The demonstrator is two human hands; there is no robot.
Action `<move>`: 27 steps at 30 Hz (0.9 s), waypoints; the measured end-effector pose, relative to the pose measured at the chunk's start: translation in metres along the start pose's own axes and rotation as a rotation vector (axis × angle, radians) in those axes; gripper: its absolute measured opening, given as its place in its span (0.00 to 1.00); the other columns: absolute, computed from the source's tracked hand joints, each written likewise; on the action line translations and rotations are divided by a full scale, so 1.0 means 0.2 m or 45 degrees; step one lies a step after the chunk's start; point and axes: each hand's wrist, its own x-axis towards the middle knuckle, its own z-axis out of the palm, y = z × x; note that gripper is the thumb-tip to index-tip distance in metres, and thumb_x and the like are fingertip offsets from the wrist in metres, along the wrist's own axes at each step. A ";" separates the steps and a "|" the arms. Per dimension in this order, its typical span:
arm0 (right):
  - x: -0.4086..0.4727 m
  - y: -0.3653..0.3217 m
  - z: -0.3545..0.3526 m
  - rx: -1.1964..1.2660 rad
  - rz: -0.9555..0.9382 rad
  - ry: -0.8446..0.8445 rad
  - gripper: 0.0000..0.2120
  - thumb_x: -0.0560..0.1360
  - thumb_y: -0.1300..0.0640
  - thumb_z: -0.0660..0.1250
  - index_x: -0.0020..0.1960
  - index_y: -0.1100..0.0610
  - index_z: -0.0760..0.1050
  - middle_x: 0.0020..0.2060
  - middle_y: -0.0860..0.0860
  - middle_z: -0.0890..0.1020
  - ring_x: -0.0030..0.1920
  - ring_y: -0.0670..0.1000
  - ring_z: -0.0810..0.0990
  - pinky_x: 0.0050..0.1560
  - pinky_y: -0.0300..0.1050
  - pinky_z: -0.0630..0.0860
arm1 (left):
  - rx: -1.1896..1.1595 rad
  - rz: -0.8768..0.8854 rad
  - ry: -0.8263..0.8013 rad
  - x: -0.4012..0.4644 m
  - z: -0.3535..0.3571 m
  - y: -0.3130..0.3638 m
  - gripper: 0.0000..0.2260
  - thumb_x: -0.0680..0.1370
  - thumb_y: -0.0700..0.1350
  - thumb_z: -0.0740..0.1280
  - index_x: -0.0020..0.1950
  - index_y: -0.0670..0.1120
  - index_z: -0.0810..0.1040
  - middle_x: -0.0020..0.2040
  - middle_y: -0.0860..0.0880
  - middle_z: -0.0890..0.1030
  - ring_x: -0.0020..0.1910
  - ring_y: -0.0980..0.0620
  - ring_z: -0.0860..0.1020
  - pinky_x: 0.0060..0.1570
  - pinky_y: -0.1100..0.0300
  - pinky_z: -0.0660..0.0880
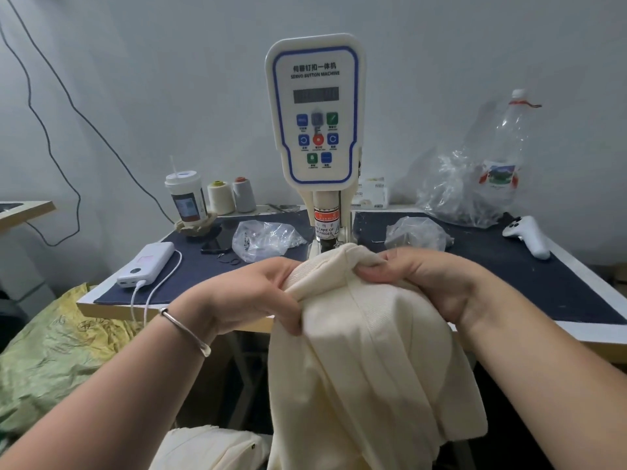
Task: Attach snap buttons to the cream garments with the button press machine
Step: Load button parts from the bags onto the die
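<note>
A cream garment (pixel 366 361) hangs from the table's front edge, its top edge bunched up at the base of the button press machine (pixel 315 113). My left hand (pixel 251 293) grips the garment's left side, fingers curled round the fabric. My right hand (pixel 420 276) pinches the folded top edge on the right. The machine's press head (pixel 326 228) stands just behind the fabric; its die is hidden by the cloth. More cream garments (pixel 210 446) lie below, near my left forearm.
On the dark mat (pixel 509 266) sit a power bank (pixel 146 264) with cable, a phone (pixel 217 240), plastic bags of parts (pixel 264 240) (pixel 415 234), a white controller (pixel 527 239), thread cones (pixel 230 195), a cup (pixel 186 198) and a bottle in a bag (pixel 502 157). A green sack (pixel 57 354) lies left.
</note>
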 end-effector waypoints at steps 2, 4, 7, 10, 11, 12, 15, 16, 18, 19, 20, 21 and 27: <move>0.04 0.02 0.03 0.129 0.035 -0.019 0.15 0.68 0.60 0.69 0.53 0.64 0.81 0.46 0.59 0.84 0.43 0.55 0.85 0.45 0.46 0.83 | -0.181 0.003 -0.021 0.00 -0.02 -0.03 0.19 0.62 0.34 0.70 0.52 0.43 0.84 0.45 0.43 0.83 0.43 0.47 0.83 0.42 0.57 0.80; 0.09 0.04 0.06 0.194 0.077 -0.037 0.14 0.68 0.59 0.70 0.51 0.62 0.83 0.46 0.60 0.85 0.43 0.56 0.85 0.44 0.48 0.83 | -0.267 0.009 0.029 0.00 -0.03 -0.08 0.20 0.63 0.39 0.75 0.55 0.43 0.84 0.48 0.42 0.83 0.43 0.47 0.84 0.42 0.58 0.81; 0.15 0.06 0.07 0.212 0.112 -0.046 0.16 0.67 0.60 0.71 0.54 0.61 0.83 0.46 0.59 0.84 0.44 0.56 0.84 0.46 0.48 0.83 | -0.315 -0.013 0.052 -0.01 -0.05 -0.13 0.22 0.63 0.45 0.83 0.55 0.43 0.85 0.48 0.42 0.85 0.44 0.47 0.85 0.44 0.58 0.82; 0.20 0.07 0.07 0.273 0.130 -0.053 0.12 0.66 0.60 0.72 0.49 0.61 0.84 0.44 0.58 0.85 0.42 0.55 0.85 0.47 0.48 0.83 | -0.373 -0.030 0.029 -0.02 -0.09 -0.15 0.17 0.66 0.44 0.81 0.52 0.43 0.85 0.47 0.44 0.86 0.44 0.48 0.85 0.45 0.58 0.81; 0.22 0.07 0.07 0.292 0.136 -0.049 0.12 0.66 0.60 0.72 0.48 0.62 0.84 0.44 0.58 0.85 0.42 0.55 0.85 0.47 0.48 0.82 | -0.407 -0.028 0.030 -0.02 -0.10 -0.16 0.17 0.66 0.44 0.81 0.52 0.42 0.85 0.46 0.44 0.85 0.44 0.48 0.85 0.45 0.58 0.81; 0.23 0.07 0.06 0.302 0.139 -0.046 0.12 0.65 0.59 0.73 0.48 0.62 0.84 0.43 0.58 0.85 0.42 0.55 0.85 0.47 0.48 0.82 | -0.435 -0.020 0.026 -0.02 -0.11 -0.16 0.18 0.66 0.45 0.82 0.52 0.42 0.84 0.46 0.44 0.85 0.43 0.48 0.85 0.45 0.58 0.81; 0.26 0.07 0.04 0.249 0.133 0.001 0.18 0.64 0.57 0.75 0.52 0.63 0.83 0.48 0.59 0.84 0.45 0.57 0.84 0.51 0.51 0.81 | -0.399 0.020 0.057 0.01 -0.11 -0.17 0.16 0.65 0.44 0.81 0.51 0.42 0.85 0.45 0.44 0.86 0.42 0.48 0.85 0.42 0.59 0.81; 0.26 0.07 0.03 0.203 0.128 0.024 0.22 0.63 0.56 0.75 0.55 0.63 0.82 0.50 0.60 0.84 0.47 0.58 0.83 0.53 0.52 0.80 | -0.340 0.021 0.095 0.02 -0.10 -0.17 0.15 0.65 0.41 0.79 0.50 0.43 0.85 0.45 0.44 0.86 0.42 0.48 0.85 0.42 0.59 0.81; 0.26 0.06 0.00 0.134 0.106 0.043 0.23 0.64 0.56 0.75 0.57 0.63 0.81 0.50 0.61 0.83 0.47 0.58 0.83 0.52 0.51 0.81 | -0.230 0.006 0.159 0.05 -0.10 -0.19 0.15 0.63 0.37 0.77 0.49 0.43 0.86 0.45 0.42 0.86 0.42 0.47 0.85 0.42 0.58 0.81; 0.26 0.06 -0.01 0.121 0.091 0.040 0.21 0.64 0.56 0.75 0.56 0.62 0.82 0.48 0.60 0.84 0.45 0.57 0.83 0.49 0.50 0.81 | -0.205 0.003 0.185 0.06 -0.10 -0.20 0.15 0.62 0.36 0.77 0.48 0.42 0.86 0.45 0.42 0.86 0.42 0.46 0.85 0.42 0.57 0.81; 0.26 0.06 -0.02 0.110 0.079 0.036 0.18 0.65 0.57 0.75 0.54 0.61 0.83 0.47 0.60 0.84 0.44 0.57 0.84 0.47 0.49 0.82 | -0.208 0.003 0.204 0.07 -0.10 -0.21 0.16 0.61 0.35 0.76 0.48 0.41 0.85 0.44 0.41 0.85 0.42 0.45 0.85 0.41 0.57 0.81; 0.26 0.07 -0.03 0.094 0.068 0.037 0.16 0.64 0.58 0.75 0.51 0.61 0.84 0.46 0.60 0.84 0.43 0.56 0.84 0.45 0.48 0.82 | -0.237 0.005 0.211 0.07 -0.10 -0.22 0.16 0.60 0.35 0.75 0.47 0.40 0.85 0.43 0.41 0.84 0.40 0.45 0.84 0.40 0.57 0.80; 0.27 0.11 -0.06 0.161 0.029 0.079 0.19 0.67 0.62 0.74 0.57 0.64 0.81 0.52 0.62 0.83 0.49 0.58 0.83 0.51 0.50 0.81 | -0.496 -0.057 0.115 0.10 -0.10 -0.26 0.22 0.59 0.36 0.67 0.52 0.34 0.77 0.41 0.40 0.79 0.35 0.48 0.80 0.33 0.61 0.77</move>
